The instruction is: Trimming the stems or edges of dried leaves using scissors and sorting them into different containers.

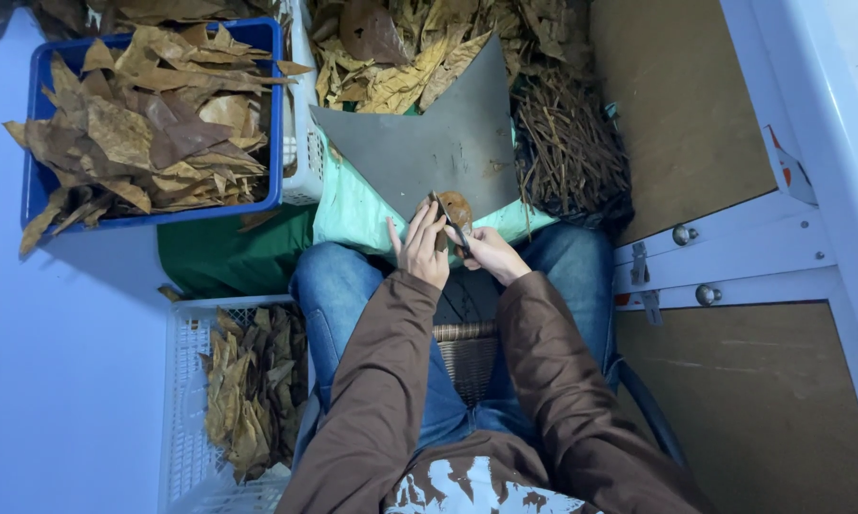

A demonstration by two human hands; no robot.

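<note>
While seated | left hand (pixel 423 246) fingers spread, on leaf (pixel 456 207) | right hand (pixel 487 251) pinching it (brown)

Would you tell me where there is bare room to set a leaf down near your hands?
The grey board is bare above the hands, left hand and right hand. The blue crate, the white basket and the stem pile are crowded.

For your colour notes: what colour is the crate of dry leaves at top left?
Blue crate, head view.
</note>
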